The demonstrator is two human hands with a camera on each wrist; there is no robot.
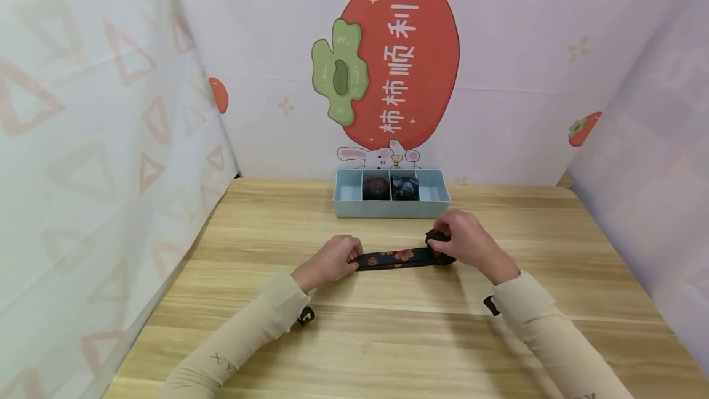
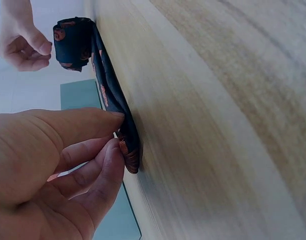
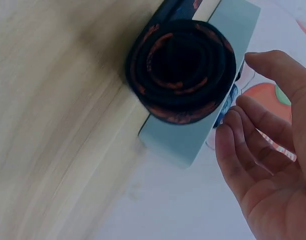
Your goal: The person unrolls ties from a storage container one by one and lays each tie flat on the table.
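Dark cloth strip [image 1: 396, 258], orange-red flower print, lying on the wood-grain table [image 1: 354, 356], in front of the pale blue box [image 1: 390, 209]. Right end wound into a roll [image 3: 181, 107]; the rest runs flat leftward. Right wrist view gives the roll end-on, its spiral layers plain; the head view shows only a dark lump partly behind fingers.

Left hand [image 1: 332, 258] at the strip's far end, thumb and fingertips pinching its edge; clearest from the left wrist, since the head view shows mainly the back of the hand.

Right hand [image 1: 468, 239] seems to touch the roll from overhead. Both wrist views show a gap: thumb and loosely bent fingers apart, just beside the roll, gripping nothing.

Box: dark red roll [image 1: 376, 188] and blue patterned roll [image 1: 405, 188] in the two middle compartments, a layout readable only from the head. Behind, a pale cloth backdrop [image 1: 509, 66] with persimmon prints.
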